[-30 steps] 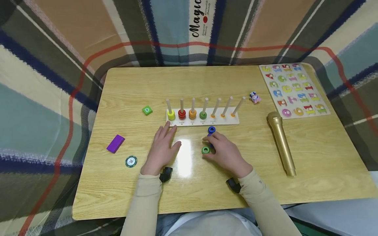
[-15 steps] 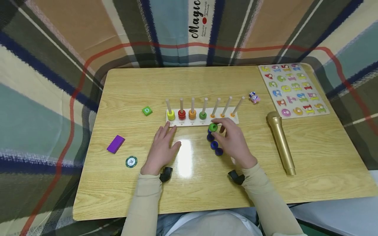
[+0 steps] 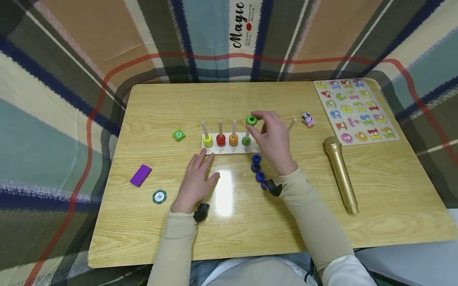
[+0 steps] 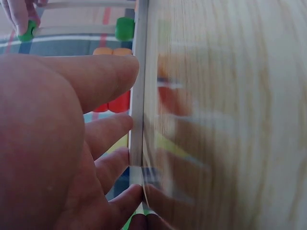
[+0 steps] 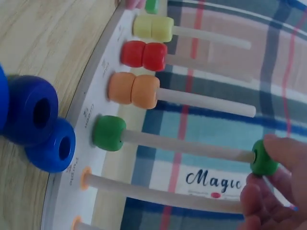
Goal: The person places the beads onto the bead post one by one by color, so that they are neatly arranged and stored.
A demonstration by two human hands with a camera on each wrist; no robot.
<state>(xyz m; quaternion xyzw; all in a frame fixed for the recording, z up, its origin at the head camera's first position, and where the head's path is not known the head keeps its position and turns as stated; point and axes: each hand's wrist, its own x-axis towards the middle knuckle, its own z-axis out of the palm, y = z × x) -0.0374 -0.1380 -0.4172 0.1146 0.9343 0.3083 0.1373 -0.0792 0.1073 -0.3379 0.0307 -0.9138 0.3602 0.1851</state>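
My right hand [image 3: 274, 139] pinches a green bead [image 5: 264, 160] between thumb and fingers, right at the tip of the fourth peg [image 5: 192, 144] of a white peg board [image 3: 214, 149]. One green bead [image 5: 108, 133] sits at that peg's foot. Pairs of yellow [image 5: 153, 28], red [image 5: 144, 55] and orange beads [image 5: 133, 90] fill the bottoms of the first three pegs. My left hand [image 3: 195, 178] rests with fingers spread, fingertips at the board's front edge near its left end. Several blue beads [image 3: 255, 167] lie in a line before the board; my right hand hides the pegs at the right.
On the table [image 3: 161, 105] lie a green letter D block [image 3: 179, 135], a purple block [image 3: 141, 175] and a round chip [image 3: 159, 196] at left. Rightward are a small figurine [image 3: 308, 120], a gold microphone [image 3: 340, 174] and a picture board [image 3: 356, 109].
My right hand has picked up the green bead from beside the blue ones and carried it up and away from me to the fourth peg's tip. My left hand has stayed put.
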